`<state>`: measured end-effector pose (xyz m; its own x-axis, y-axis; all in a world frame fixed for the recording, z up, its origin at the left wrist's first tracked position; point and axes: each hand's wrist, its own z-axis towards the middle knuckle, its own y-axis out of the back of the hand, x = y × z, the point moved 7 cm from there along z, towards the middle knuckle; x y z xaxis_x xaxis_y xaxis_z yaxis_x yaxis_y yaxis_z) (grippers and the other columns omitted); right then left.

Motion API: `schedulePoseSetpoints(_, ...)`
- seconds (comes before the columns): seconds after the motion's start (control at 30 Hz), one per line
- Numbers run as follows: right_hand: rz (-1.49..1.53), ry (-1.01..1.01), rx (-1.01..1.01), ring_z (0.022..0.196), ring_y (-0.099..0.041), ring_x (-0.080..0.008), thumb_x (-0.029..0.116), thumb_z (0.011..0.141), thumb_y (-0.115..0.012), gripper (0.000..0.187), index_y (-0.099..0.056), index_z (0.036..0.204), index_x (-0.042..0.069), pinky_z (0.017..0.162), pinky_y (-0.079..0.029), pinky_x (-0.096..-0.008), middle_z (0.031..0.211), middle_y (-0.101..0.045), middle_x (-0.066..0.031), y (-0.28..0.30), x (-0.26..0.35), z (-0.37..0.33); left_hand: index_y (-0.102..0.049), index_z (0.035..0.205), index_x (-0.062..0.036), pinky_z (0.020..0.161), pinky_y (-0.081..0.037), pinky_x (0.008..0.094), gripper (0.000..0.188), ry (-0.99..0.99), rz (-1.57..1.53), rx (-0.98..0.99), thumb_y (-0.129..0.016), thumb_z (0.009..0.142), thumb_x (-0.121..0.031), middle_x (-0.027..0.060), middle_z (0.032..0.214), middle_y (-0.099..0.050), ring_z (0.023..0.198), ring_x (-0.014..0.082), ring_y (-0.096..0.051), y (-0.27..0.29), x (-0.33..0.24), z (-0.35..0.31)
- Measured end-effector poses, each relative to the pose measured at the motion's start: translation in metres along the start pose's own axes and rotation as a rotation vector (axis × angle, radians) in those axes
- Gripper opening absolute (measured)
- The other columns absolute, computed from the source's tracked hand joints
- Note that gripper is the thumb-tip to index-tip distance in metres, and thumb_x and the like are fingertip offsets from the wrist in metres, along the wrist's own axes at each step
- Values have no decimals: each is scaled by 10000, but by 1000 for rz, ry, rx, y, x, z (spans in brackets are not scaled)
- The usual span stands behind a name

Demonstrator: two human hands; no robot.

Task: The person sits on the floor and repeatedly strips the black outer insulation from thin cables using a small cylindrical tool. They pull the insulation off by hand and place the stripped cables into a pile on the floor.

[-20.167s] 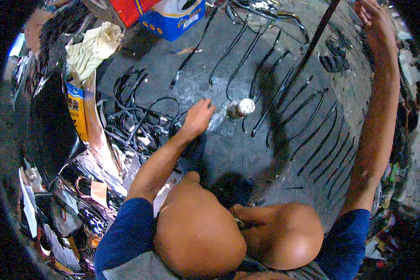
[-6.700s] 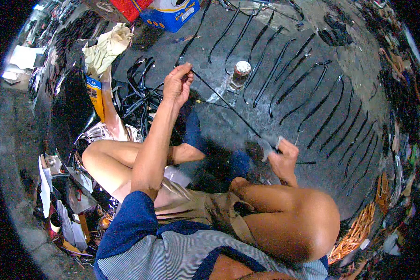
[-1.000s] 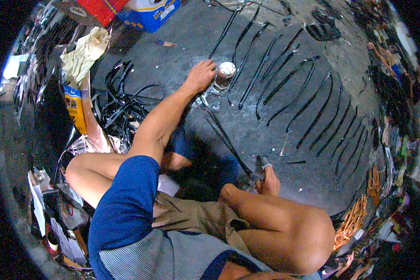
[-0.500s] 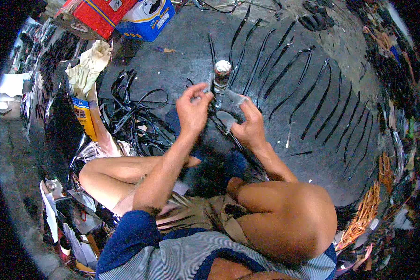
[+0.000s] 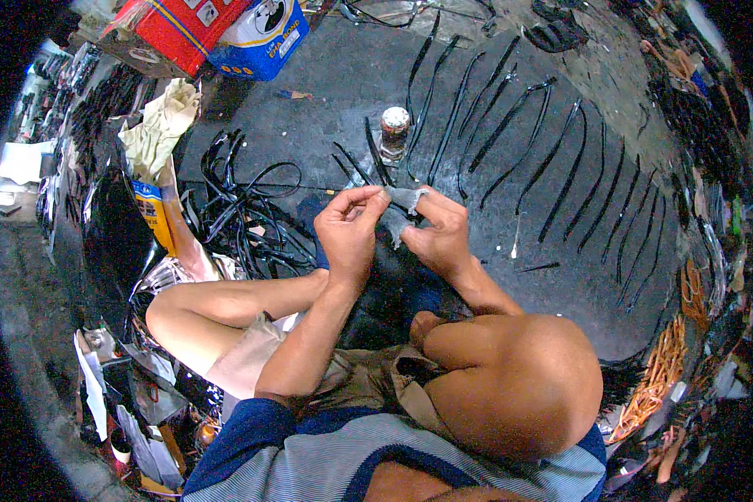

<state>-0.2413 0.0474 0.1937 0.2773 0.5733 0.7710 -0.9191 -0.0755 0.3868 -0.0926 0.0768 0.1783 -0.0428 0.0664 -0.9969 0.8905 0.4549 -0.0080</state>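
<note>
My left hand (image 5: 345,233) is closed in a pinch, its fingertips at the edge of a small grey piece of cloth (image 5: 407,199). Gripping the same cloth from the other side is my right hand (image 5: 440,236), with fingers folded round it. Just beyond my fingertips, thin black strips (image 5: 372,149) lie on the dark floor; whether one runs into my hands is hidden. A short jar-like container (image 5: 395,130) with a whitish top stands past the hands.
Many black strips (image 5: 571,177) lie spaced in a row at the right. A tangle of black strips (image 5: 241,205) lies left. Red (image 5: 171,33) and blue-white (image 5: 263,38) boxes stand far left. Orange-brown strands (image 5: 648,385) are heaped at the right edge.
My hands have come closer together and slightly nearer to me. My left fingertips now meet the cloth that my right hand holds. The view has shifted a little.
</note>
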Motion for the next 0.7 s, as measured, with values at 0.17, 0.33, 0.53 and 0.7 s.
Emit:
schedulePoseSetpoints(0.17, -29, -18, -44, 684, -628, -310, 71, 655, -677, 226, -693, 879, 49, 596, -507, -379, 758, -624, -122, 11, 12, 8, -672, 975, 16, 736, -477, 239, 133, 330, -568, 70, -672, 848, -22, 63, 886, -669, 782, 104, -605, -14, 22, -7)
schedulePoseSetpoints(0.33, -90, 43, 51, 634, -619, -260, 71, 679, -687, 198, -695, 874, 36, 565, -480, -351, 743, -631, -111, 11, 21, 10, -670, 937, 12, 720, -479, 245, 97, 306, -422, 63, -668, 843, -12, 62, 856, -666, 765, 119, -605, 0, 24, 7)
schedulePoseSetpoints(0.53, -165, -59, 86, 625, -627, -229, 73, 697, -691, 220, -722, 913, 46, 561, -468, -312, 725, -643, -107, 35, 3, -20, -653, 943, 11, 665, -482, 243, 114, 266, -471, 39, -672, 841, -38, 63, 803, -655, 722, 136, -601, 28, 26, 78)
schedulePoseSetpoints(0.7, -171, -370, 154, 630, -618, -305, 112, 648, -696, 154, -667, 773, 28, 556, -480, -377, 717, -618, -141, 56, -43, -97, -643, 952, 22, 572, -464, 238, 148, 381, -303, -31, -689, 845, -70, 71, 771, -644, 635, 147, -594, 84, 75, 153)
